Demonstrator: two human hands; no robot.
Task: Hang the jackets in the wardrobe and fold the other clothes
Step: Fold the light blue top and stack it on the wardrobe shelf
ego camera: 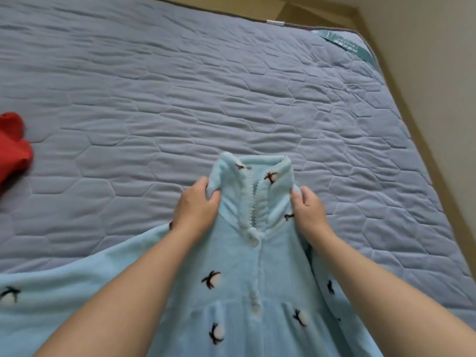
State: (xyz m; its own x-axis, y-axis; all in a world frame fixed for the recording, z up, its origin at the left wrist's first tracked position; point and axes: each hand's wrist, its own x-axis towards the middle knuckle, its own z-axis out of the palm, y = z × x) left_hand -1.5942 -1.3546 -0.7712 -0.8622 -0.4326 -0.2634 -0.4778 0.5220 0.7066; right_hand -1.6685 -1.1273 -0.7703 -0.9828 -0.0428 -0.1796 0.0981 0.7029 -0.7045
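Observation:
A light blue fleece garment [247, 287] with small dark-and-white motifs and a buttoned front lies at the near edge of the bed, collar pointing away from me. My left hand [197, 207] grips the fabric at the left shoulder beside the collar. My right hand [307, 210] pinches the right shoulder. One sleeve spreads out to the lower left.
The bed [180, 86] has a grey-blue quilted cover stretching far ahead and to both sides. A red garment [13, 148] lies at the left edge. A beige wall [425, 60] runs along the bed's right side.

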